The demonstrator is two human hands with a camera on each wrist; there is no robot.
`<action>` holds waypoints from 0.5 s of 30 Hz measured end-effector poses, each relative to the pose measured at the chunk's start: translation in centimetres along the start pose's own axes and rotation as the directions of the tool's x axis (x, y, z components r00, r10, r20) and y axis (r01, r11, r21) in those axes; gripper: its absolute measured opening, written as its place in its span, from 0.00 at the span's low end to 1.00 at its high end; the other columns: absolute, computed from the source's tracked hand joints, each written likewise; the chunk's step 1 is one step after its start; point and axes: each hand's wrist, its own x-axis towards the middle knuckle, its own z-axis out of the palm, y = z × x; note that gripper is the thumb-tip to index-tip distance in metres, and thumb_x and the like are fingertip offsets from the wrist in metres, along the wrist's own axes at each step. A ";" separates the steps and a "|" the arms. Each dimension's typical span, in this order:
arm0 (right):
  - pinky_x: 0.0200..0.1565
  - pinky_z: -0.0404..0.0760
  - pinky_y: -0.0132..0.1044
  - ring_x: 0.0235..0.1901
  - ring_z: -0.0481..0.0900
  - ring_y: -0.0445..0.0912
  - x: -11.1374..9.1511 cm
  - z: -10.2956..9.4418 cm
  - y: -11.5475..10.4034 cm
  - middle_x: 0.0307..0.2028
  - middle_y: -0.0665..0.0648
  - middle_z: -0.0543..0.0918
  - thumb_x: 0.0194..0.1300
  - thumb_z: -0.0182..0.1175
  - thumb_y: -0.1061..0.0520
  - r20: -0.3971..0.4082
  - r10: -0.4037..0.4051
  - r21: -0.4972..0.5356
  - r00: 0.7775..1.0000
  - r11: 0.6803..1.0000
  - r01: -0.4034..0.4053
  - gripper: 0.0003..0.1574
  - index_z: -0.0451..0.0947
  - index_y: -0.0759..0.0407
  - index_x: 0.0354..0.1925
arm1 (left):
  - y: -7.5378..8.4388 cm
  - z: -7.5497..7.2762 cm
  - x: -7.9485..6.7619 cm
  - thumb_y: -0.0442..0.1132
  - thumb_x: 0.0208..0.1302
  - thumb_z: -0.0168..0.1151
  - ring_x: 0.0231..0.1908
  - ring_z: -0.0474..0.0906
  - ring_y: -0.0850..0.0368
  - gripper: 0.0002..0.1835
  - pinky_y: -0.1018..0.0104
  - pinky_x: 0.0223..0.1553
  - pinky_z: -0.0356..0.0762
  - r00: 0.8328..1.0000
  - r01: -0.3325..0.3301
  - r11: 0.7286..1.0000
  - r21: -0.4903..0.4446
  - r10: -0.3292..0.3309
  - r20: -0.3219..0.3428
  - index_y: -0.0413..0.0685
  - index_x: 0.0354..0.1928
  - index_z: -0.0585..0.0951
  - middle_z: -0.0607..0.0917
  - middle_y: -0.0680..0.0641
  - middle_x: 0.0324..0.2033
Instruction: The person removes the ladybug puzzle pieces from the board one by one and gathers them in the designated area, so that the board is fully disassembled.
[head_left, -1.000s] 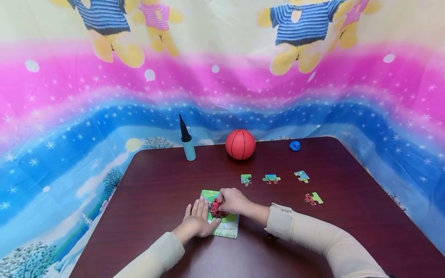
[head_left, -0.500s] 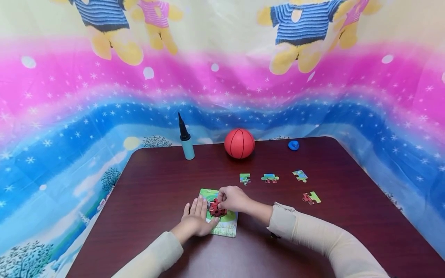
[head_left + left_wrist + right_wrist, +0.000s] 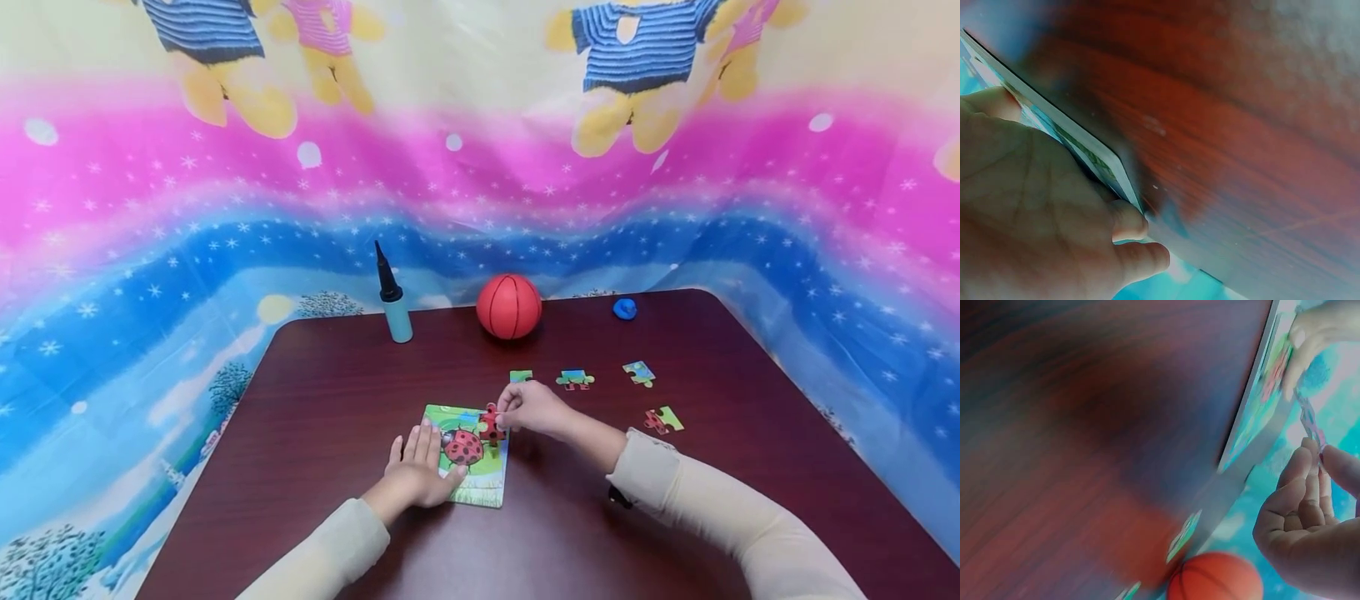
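A ladybug picture board [image 3: 480,487] lies on the table, green with a red spotted ladybug in its middle. Across its left side rests my left hand [image 3: 417,467], fingers straight and spread, thumb toward the lower part. My right hand [image 3: 542,410] pinches a red and black puzzle piece [image 3: 491,425] between thumb and fingertips, over the board's upper right. In the right wrist view the puzzle piece [image 3: 1311,424] is seen edge-on, raised off the board [image 3: 1254,412]. The left wrist view has my left hand [image 3: 1041,206] along the board's edge.
Loose puzzle pieces lie to the right: a blue-green one [image 3: 575,380], another [image 3: 639,373] and a red-green one [image 3: 663,420]. One more [image 3: 521,377] is partly behind my right hand. At the back stand a pump [image 3: 397,312], a red ball [image 3: 509,307] and a small blue lump [image 3: 625,309].
My right hand has lifted the puzzle piece off the ladybug and moved it up and right, uncovering the printed ladybug. My left hand stays on the board. The view has shifted slightly.
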 end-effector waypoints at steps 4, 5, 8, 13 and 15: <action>0.35 0.80 0.49 0.23 0.78 0.49 -0.4 -1.9 0.7 0.23 0.55 0.80 0.55 0.66 0.63 -0.052 0.032 0.024 0.998 0.999 -0.031 0.06 0.77 0.62 0.30 | -0.1 -0.5 -0.1 0.75 0.62 0.29 0.72 0.29 0.45 0.51 0.45 0.67 0.26 1.000 0.006 1.000 0.000 -0.006 0.006 0.45 0.74 0.39 0.32 0.43 0.73; 0.35 0.80 0.49 0.22 0.78 0.49 -0.5 -2.4 0.9 0.23 0.55 0.80 0.55 0.66 0.63 -0.068 0.047 0.021 0.997 0.999 -0.046 0.06 0.77 0.62 0.30 | -0.1 -0.6 -0.1 0.75 0.62 0.29 0.72 0.29 0.45 0.51 0.45 0.67 0.26 1.000 0.004 1.000 -0.003 -0.004 0.005 0.45 0.74 0.40 0.32 0.42 0.73; 0.35 0.80 0.48 0.23 0.77 0.48 -1.0 -3.8 1.8 0.23 0.55 0.79 0.55 0.66 0.64 -0.111 0.097 0.021 0.989 0.995 -0.095 0.06 0.76 0.62 0.30 | -0.1 -0.5 -0.2 0.74 0.62 0.29 0.72 0.29 0.45 0.51 0.45 0.67 0.26 1.000 -0.005 1.000 -0.008 0.005 0.005 0.44 0.74 0.40 0.32 0.42 0.73; 0.35 0.80 0.48 0.23 0.77 0.49 -1.6 -5.7 3.2 0.25 0.56 0.79 0.55 0.64 0.65 -0.150 0.177 0.041 0.973 0.984 -0.172 0.05 0.76 0.63 0.32 | 0.2 -0.2 -0.5 0.75 0.61 0.30 0.72 0.29 0.45 0.51 0.44 0.67 0.27 1.000 -0.011 1.000 -0.025 0.011 0.001 0.44 0.74 0.40 0.33 0.42 0.73; 0.33 0.79 0.46 0.23 0.77 0.49 -2.0 -6.3 3.7 0.25 0.56 0.79 0.57 0.63 0.66 -0.148 0.196 0.037 0.969 0.981 -0.192 0.05 0.75 0.65 0.33 | 0.4 -0.1 -0.8 0.75 0.61 0.29 0.72 0.29 0.45 0.51 0.44 0.67 0.27 1.000 -0.015 0.999 -0.033 0.015 0.001 0.44 0.74 0.40 0.33 0.42 0.73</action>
